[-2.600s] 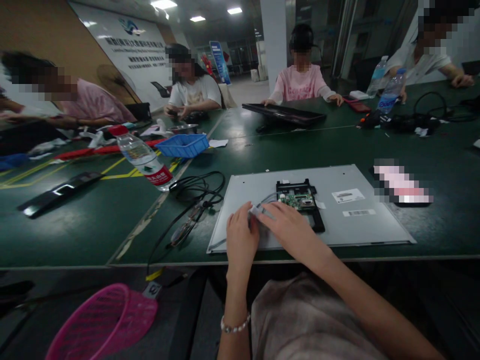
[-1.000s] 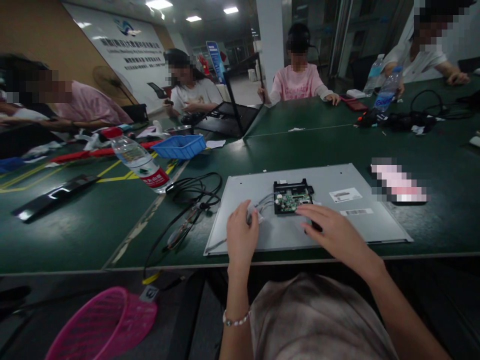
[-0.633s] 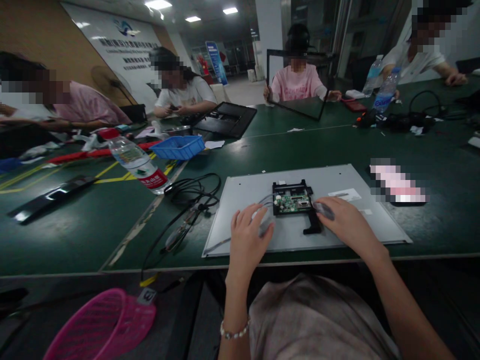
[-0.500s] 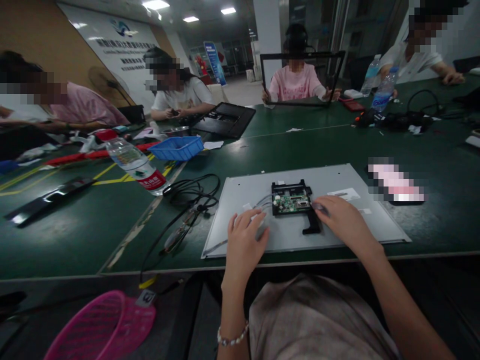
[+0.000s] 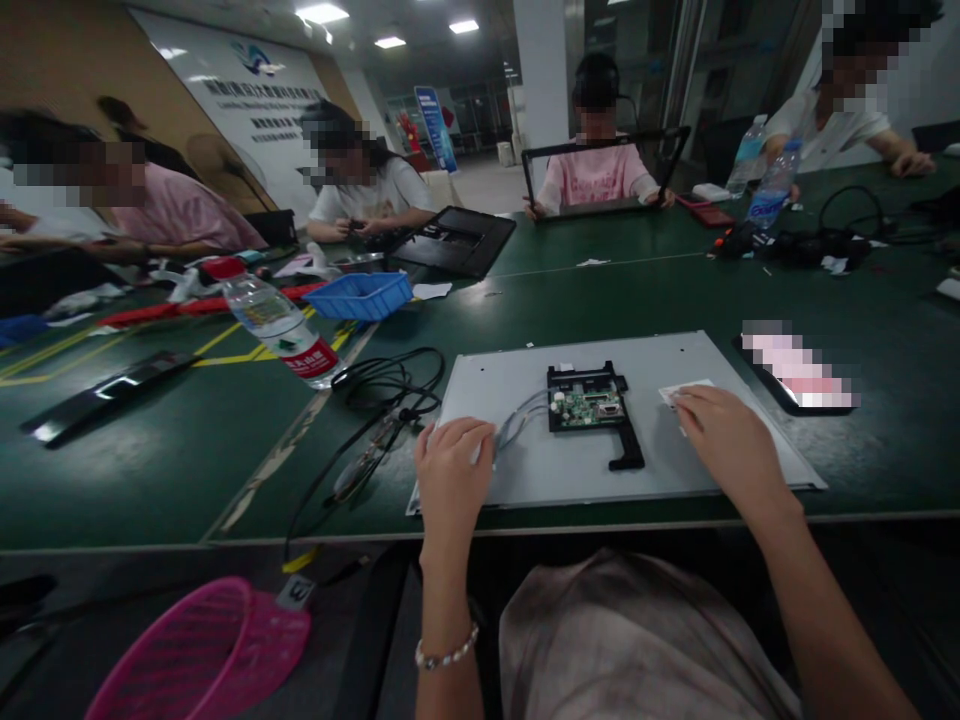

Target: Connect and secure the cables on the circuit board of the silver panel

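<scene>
A grey metal display panel (image 5: 570, 480) lies flat, back side up, on the green tabletop (image 5: 187, 450) near its front edge. The left hand (image 5: 448, 468) rests palm down on the panel's near left corner, fingers (image 5: 457, 435) loosely curled and close together, gripping nothing, just beside a bundle of grey wires (image 5: 517, 420) that runs to a small green circuit board (image 5: 587, 405). The board sits in a black bracket (image 5: 626, 445) at the panel's middle. The right hand (image 5: 731, 440) lies flat on the panel's right part, fingers together, their tips on a white label (image 5: 679, 392). Both hands are well apart, with the board between them. Left of the panel lie coiled black cables (image 5: 382, 385) and a tilted water bottle (image 5: 281, 325); a phone (image 5: 795, 375) lies to the right. Below the tabletop edge sits a pink basket (image 5: 195, 655)
</scene>
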Available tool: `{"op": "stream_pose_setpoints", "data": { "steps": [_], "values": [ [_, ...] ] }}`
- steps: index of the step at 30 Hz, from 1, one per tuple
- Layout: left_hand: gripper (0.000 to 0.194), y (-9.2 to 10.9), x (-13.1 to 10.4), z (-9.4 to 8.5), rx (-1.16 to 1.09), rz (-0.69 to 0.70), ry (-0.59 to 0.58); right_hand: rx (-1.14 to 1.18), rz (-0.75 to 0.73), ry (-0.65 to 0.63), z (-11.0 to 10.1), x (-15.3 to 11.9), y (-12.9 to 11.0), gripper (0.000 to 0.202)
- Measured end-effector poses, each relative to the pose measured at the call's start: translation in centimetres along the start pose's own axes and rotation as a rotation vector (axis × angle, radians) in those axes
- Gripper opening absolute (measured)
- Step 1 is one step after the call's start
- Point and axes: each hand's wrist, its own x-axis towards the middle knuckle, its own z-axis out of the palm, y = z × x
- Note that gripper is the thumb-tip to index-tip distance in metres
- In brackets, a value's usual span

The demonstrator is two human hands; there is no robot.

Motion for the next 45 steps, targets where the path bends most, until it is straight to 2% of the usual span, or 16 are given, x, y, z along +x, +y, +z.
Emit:
{"op": "stream_pose_setpoints", "data": {
  "steps": [4,9,13,15,17,20,24,27,31,45],
  "values": [
    [0.016,-0.8,0.1,0.3,-0.058,-0.053,-0.141,0.089,0.004,0.020,0.6,-0.5,0.0,0.033],
    [0.026,-0.5,0.9,-0.4,-0.029,-0.058,-0.161,0.225,-0.054,0.090,0.8,-0.7,-1.7,0.031],
    [0.025,1.4,3.8,-1.4,-0.015,0.082,-0.255,0.275,-0.167,0.053,1.3,-0.9,-2.6,0.030],
    [0.025,2.7,5.9,-1.2,-0.007,0.187,-0.315,0.262,-0.210,0.026,1.5,-1.0,-2.7,0.031],
    [0.027,3.8,8.3,-0.3,-0.001,0.289,-0.355,0.255,-0.228,0.010,1.7,-1.1,-2.6,0.031],
    [0.026,4.9,11.5,2.1,0.050,0.420,-0.423,0.255,-0.219,0.007,1.7,-1.2,-2.5,0.033],
    [0.025,5.3,13.9,5.3,0.069,0.464,-0.493,0.259,-0.195,0.007,1.6,-1.3,-2.6,0.034],
    [0.024,5.2,14.6,6.8,0.090,0.457,-0.531,0.271,-0.196,0.001,1.4,-1.4,-2.7,0.036],
    [0.021,5.1,14.8,7.9,0.112,0.428,-0.580,0.277,-0.196,-0.004,1.4,-1.4,-2.7,0.037],
    [0.021,4.3,15.5,9.1,0.053,0.464,-0.610,0.287,-0.187,-0.043,1.4,-1.4,-2.7,0.037]
  ]
}}
